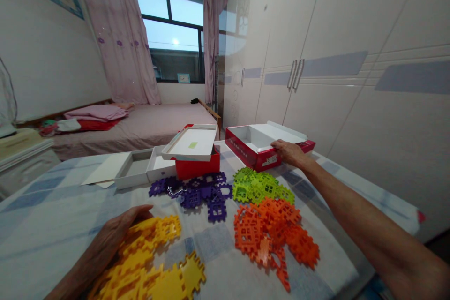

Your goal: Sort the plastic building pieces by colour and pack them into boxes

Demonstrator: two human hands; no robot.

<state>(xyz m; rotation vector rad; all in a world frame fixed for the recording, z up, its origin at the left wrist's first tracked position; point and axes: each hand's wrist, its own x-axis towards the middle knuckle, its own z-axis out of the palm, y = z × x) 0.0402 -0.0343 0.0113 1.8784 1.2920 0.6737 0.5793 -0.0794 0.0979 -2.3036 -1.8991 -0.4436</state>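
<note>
My right hand (286,151) grips the near right corner of an open red box (253,158), its fingers over the rim. White inner walls and a raised flap show in the box. At the lower left, my left hand (128,220) lies against a heap of yellow plastic interlocking pieces (137,258). Its fingers are stretched out along the heap's far edge, partly hidden. Orange pieces (270,229) form a pile right of the middle. Behind them lie lime green pieces (258,185), close to the red box. Purple pieces (200,192) spread across the centre.
A white box lid (193,144) rests tilted on a smaller red box (198,167). Left of it are a shallow grey-white tray (135,166) and a cream sheet (107,168). A checked cloth (42,197) covers the table. Beyond stand a bed (165,122) and a white wardrobe (333,33).
</note>
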